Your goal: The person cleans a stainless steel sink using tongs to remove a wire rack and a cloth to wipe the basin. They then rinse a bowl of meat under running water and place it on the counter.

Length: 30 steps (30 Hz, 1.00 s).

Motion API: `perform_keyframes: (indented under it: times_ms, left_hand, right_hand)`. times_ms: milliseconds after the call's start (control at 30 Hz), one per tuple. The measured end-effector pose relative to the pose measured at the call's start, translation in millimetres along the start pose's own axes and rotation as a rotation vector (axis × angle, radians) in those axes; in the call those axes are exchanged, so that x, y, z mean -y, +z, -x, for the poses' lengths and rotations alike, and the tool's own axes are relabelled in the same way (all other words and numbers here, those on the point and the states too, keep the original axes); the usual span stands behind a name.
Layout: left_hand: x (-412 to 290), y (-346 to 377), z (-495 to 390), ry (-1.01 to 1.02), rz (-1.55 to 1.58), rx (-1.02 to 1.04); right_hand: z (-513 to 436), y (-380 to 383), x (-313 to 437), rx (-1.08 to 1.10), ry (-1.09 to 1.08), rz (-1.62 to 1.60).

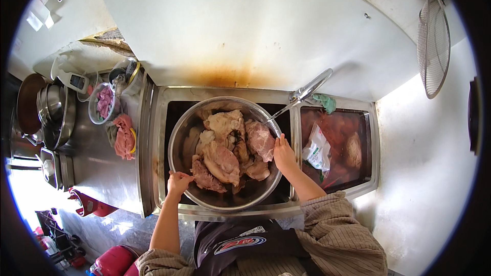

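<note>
A large round stainless steel bowl [230, 207] stands over the left sink basin, with several big pieces of pale meat [224, 163] in it. My left hand [178, 182] grips the bowl's rim at the lower left, its fingertips close to a darker piece of meat. On the right side, my right hand [284, 153] holds the rim, fingers over the edge beside a pinkish chunk of meat [261, 140]. The metal faucet [307, 91] reaches over the bowl's upper right rim.
Reddish water with meat and a white plastic bag [318, 149] fills the right basin [374, 149]. A green cloth [326, 102] lies behind it. The left steel counter [103, 172] holds pink cloths [124, 134], a plastic tub [92, 111] and metal bowls [57, 122]. A mesh strainer [433, 46] hangs right.
</note>
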<state>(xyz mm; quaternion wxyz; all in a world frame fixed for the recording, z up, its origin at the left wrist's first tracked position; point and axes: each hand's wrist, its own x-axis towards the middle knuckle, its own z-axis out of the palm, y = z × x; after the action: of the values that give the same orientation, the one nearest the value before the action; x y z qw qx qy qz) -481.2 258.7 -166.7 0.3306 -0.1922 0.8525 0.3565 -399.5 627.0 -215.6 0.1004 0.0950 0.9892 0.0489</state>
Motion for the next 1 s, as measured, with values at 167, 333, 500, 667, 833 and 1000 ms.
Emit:
perform_keyframes:
  times_ms: [167, 333, 500, 667, 833, 1000]
  left_hand:
    - [-4, 0, -9, 0.003, -0.039, 0.017]
    - [-11, -1, -20, 0.112, -0.043, 0.061]
    - [7, 10, -17, 0.229, 0.015, -0.117]
    - [51, 10, 27, 0.240, 0.258, -0.101]
    - [81, 4, 99, 0.091, 0.540, -0.043]
    - [88, -5, 138, -0.055, 0.684, -0.071]
  right_hand:
    - [22, -4, -1, 0.087, -0.010, 0.074]
    - [50, -9, 1, 0.118, 0.078, 0.037]
    - [68, -23, 2, 0.179, 0.030, 0.109]
    - [35, -39, -13, 0.348, 0.114, -0.182]
    - [-37, -39, -17, 0.182, 0.460, -1.102]
    - [-97, -34, -13, 0.112, 0.932, -1.840]
